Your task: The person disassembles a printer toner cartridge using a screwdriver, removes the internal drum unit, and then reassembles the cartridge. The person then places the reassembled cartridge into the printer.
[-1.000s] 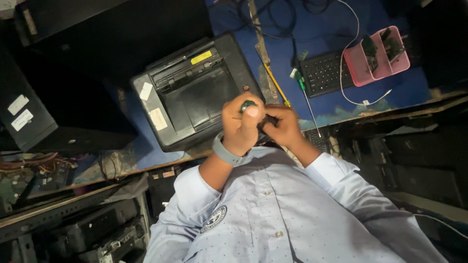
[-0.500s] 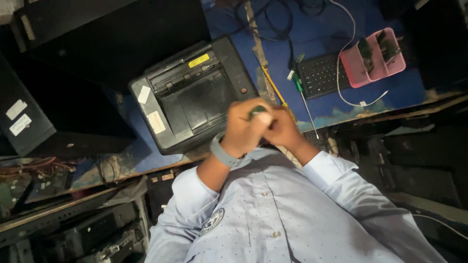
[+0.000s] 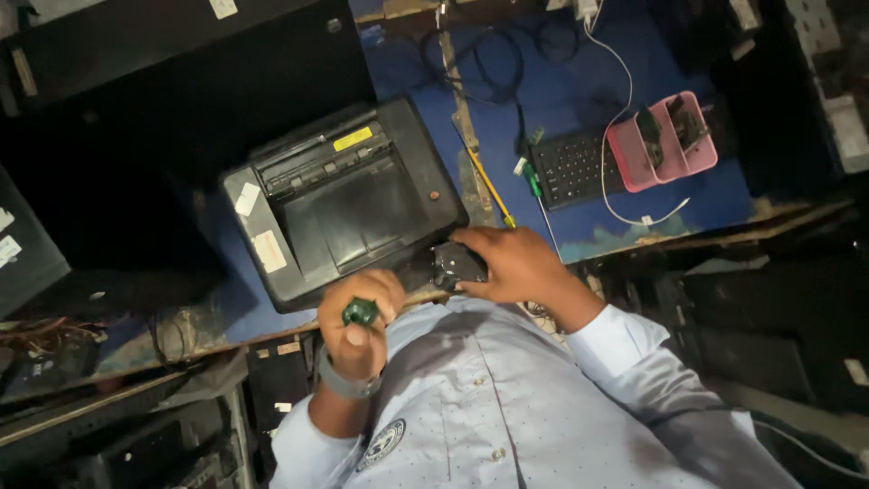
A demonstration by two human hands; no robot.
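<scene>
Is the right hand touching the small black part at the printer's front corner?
Touching. The head view shows the right hand with its fingers wrapped over the small black part beside the black printer, no gap between them.

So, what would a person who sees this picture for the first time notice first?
Probably the black printer on the blue table, just ahead of the person. Next the two hands at its near edge: the left hand grips a green-handled tool, and the right hand holds a small black part. A pink tray stands out far right.
</scene>
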